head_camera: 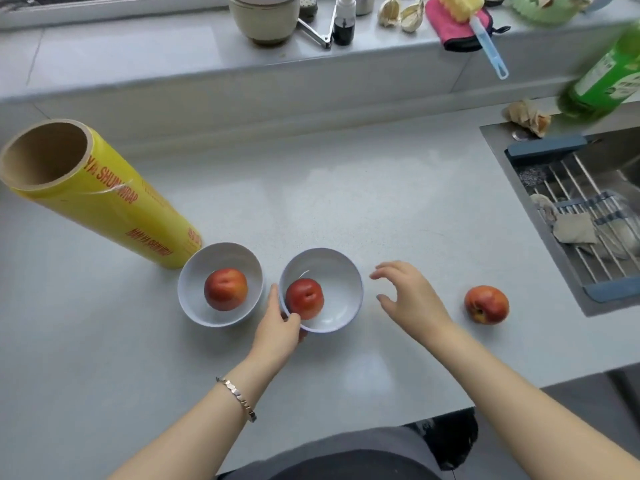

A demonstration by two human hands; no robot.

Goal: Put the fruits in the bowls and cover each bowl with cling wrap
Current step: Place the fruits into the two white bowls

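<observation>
I see two white bowls side by side low in the centre of the frame, rims nearly touching. The left bowl (194,306) holds one red fruit (225,289), and its far rim sits just beside the foot of the yellow cling wrap roll (104,199), which stands upright at the left and leans toward the upper left corner. The middle bowl (341,296) holds a second fruit (304,298) against its left wall.

My left hand (278,327) grips the middle bowl at its near-left rim, fingers outside in the narrow gap between the bowls; the thumb seems to hook over the rim, though I can't make out that edge sharply. My right hand (408,296) hovers just right of that bowl, fingers spread and relaxed, holding nothing.

A third fruit (486,304) lies loose on the counter (346,202) at lower right, near the sink (502,161) edge. Behind the bowls the counter runs open to the raised back ledge.
</observation>
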